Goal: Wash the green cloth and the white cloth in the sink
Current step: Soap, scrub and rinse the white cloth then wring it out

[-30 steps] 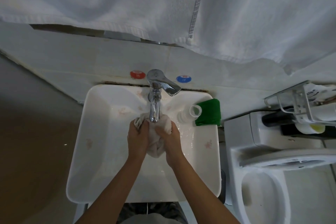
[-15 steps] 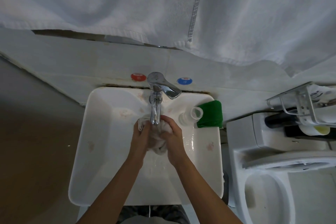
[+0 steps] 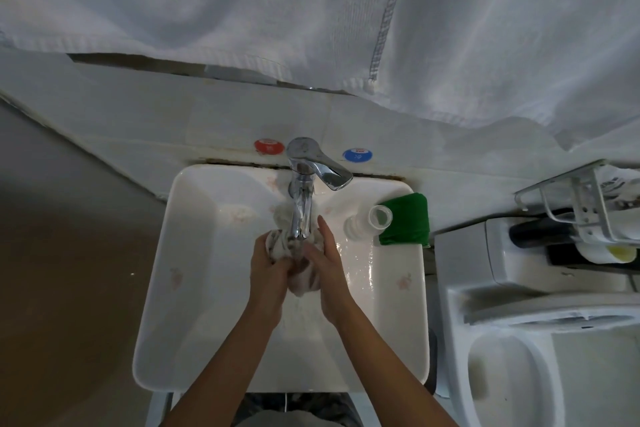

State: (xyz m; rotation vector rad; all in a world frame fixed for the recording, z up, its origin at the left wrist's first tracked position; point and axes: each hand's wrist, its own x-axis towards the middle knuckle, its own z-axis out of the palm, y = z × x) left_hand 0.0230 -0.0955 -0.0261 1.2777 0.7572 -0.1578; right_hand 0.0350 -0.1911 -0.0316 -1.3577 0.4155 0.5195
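So, roughly halfway at best. The wet, bunched-up white cloth (image 3: 298,267) is squeezed between both hands over the middle of the white ceramic sink (image 3: 194,288), right under the spout of the chrome mixer tap (image 3: 304,191). The left hand (image 3: 268,274) curls around its left side; the right hand (image 3: 327,263) presses against the other side with fingers mostly straight — palms close together, cloth sandwiched between. The folded green cloth (image 3: 407,222) sits on the sink's back-right corner, beside a small clear plastic bottle (image 3: 367,224), looking dry and untouched — so I'd say that one hasn't been washed yet. Can't tell if water's running.
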